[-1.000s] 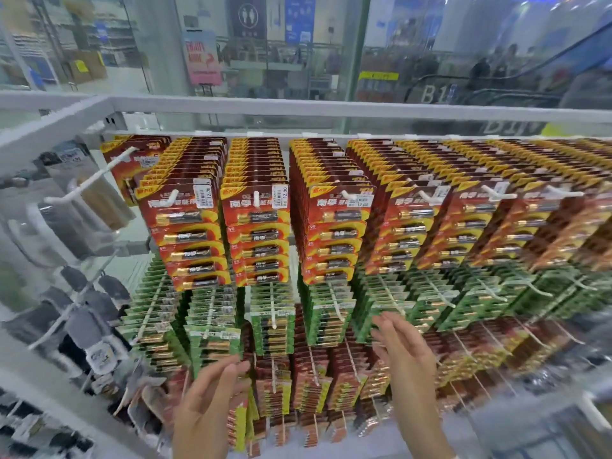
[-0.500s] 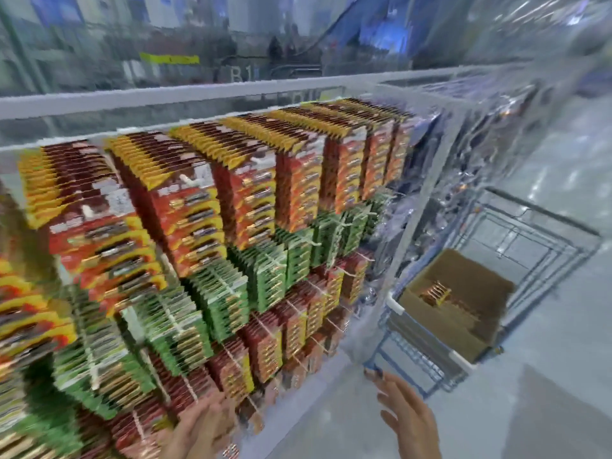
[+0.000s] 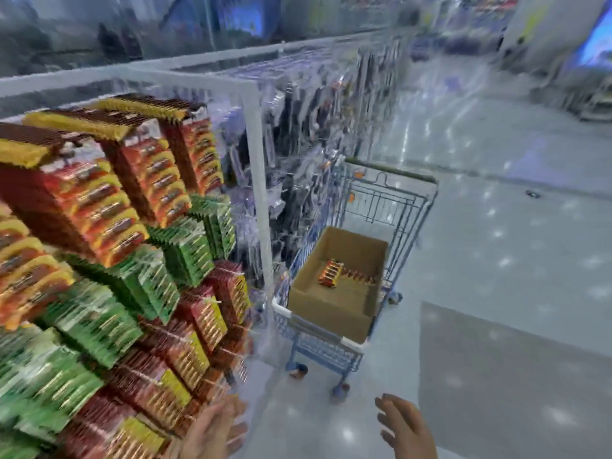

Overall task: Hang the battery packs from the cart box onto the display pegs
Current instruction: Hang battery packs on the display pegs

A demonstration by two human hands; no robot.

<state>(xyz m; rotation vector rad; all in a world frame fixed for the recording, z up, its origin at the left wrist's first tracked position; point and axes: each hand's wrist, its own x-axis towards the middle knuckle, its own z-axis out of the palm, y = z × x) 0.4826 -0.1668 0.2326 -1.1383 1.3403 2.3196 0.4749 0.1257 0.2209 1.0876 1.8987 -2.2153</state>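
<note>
The view had swung from square-on to the display (image 3: pixel 139 207), one second earlier, round to the right, so that the racks filled only the left side, their rows hanging densely stocked with red, green and dark red cards. The left hand (image 3: pixel 215 429), earlier raised before the lower rows, sat at the bottom edge just beside the display's end. It was blurred, with fingers apparently extended and nothing seen in it. The cart (image 3: pixel 390 200), absent a second earlier and only at the right margin half a second earlier, stood near centre against the rack end. The box (image 3: pixel 328 313) lay in its basket, top open. The packs (image 3: pixel 331 272) were in a short row on the box floor, one red and yellow card face up at the near end; the count could not be told. The right hand (image 3: pixel 404 429) was low over the floor, fingers spread and empty, well apart from the cart. Judgement: one hanging cycle was complete, a fresh pickup was starting, and stock remained in the box.
</note>
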